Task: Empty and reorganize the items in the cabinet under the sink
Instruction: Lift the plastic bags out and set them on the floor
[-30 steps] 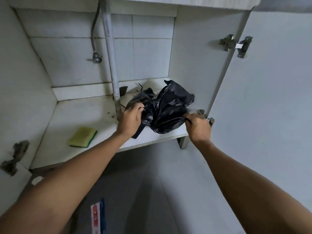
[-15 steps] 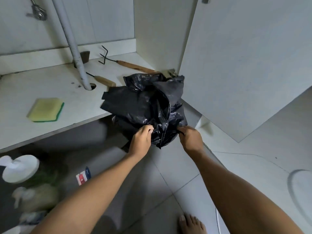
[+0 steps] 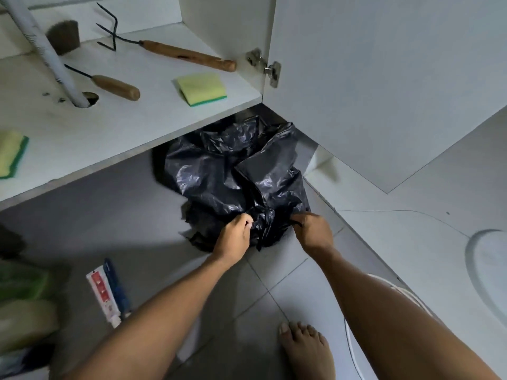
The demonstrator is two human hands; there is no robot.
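1. The black bin bag (image 3: 236, 182) has come off the cabinet shelf (image 3: 137, 127) and now sits low, near the floor.
2. Left hand (image 3: 234, 237) and right hand (image 3: 311, 231) each clutch its bunched near edge.
3. Beyond the hands, sponges and garden tools await removal.

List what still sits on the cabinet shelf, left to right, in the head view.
Sponge at the left edge → brush → short wooden-handled tool → hand rake → second sponge.
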